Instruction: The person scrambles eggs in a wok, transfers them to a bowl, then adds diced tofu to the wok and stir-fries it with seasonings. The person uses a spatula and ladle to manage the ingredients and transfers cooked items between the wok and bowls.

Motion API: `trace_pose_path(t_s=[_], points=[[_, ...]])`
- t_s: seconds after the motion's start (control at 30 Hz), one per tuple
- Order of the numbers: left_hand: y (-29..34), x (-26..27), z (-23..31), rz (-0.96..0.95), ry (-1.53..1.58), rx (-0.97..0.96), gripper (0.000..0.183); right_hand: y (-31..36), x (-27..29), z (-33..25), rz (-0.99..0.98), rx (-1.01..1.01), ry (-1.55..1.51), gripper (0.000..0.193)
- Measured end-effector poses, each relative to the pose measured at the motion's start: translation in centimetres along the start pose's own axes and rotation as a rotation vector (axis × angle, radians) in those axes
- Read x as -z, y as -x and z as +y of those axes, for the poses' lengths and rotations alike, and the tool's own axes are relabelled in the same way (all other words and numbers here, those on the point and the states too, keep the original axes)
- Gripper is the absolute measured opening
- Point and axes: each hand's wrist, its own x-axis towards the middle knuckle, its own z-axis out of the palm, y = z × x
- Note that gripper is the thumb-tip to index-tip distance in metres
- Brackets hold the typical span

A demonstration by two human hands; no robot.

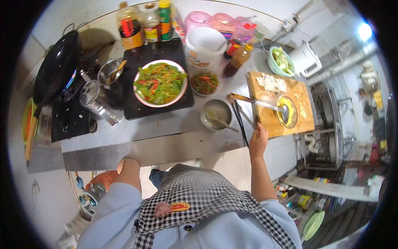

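- At the right of the tabletop (170, 143): wooden cutting board (269, 124), lying flat, its near-left corner at the right hand (259, 141).
- Right hand: fingers bent and close together beside that corner, seeming to touch the edge; cannot tell whether they grip it.
- Left forearm (129, 176) reaches the tabletop's front edge. Left hand out of sight there; cannot tell how its fingers stand.
- On the cutting board: heap of pale chopped bits (271, 83) at the far side, a few smaller bits (302, 110) toward the right, round dish (295, 120) of yellow food between heap and near edge.
- Ladle (259, 103) laid across: head in the dish, wooden handle out past the board's left edge.
- Dark chopsticks (240, 123) just left of the board, pointing toward the front edge.
- Farther left, metal bowl (203, 118), a spoon (227, 125) leaning in it.
- Behind that bowl, smaller bowl of greens with red bits (205, 83); white bucket (206, 46) behind it.
- Left of these, black slab (133, 111) bearing a plate (136, 89) of green vegetables and red pieces.
- Beyond the cutting board, pale green bowl (272, 67) of cut greens, next to a white kettle (306, 58).
- Far left: black wok (56, 66), tilted up.
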Motion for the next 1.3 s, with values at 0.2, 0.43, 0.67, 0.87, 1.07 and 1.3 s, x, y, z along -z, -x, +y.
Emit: trace_pose_path(t_s=[0.2, 0.43, 0.67, 0.87, 1.07, 1.3], points=[[-0.8, 1.0, -1.9, -0.192, 0.235, -0.022, 0.028, 5.3, 6.7, 5.0, 0.06, -0.091, 0.063, 0.034], [6.1, 10.0, -8.7, -0.927, -0.266, 0.151, 0.028, 20.6, 14.4, 18.4, 0.018, -0.564, 0.352, 0.037], [31.4, -3.8, 3.2, -1.07, -0.791, -1.652, 0.018, 34.1, 17.2, 21.3, 0.049, -1.258, 0.439, 0.035], [45.1, -23.5, 0.3, -0.717, -1.315, -2.394, 0.043, 35.4, 18.5, 18.6, 0.224, -1.317, 0.296, 0.038], [44.4, -30.3, 0.4, -0.62, -1.658, -2.566, 0.038, 40.9, 21.6, 15.1, 0.272, -1.552, 0.391, 0.04], [46.5, -23.1, 1.8, -0.806, -1.061, -2.678, 0.024, 45.4, 20.6, 13.8, -0.049, -1.794, 0.482, 0.039]])
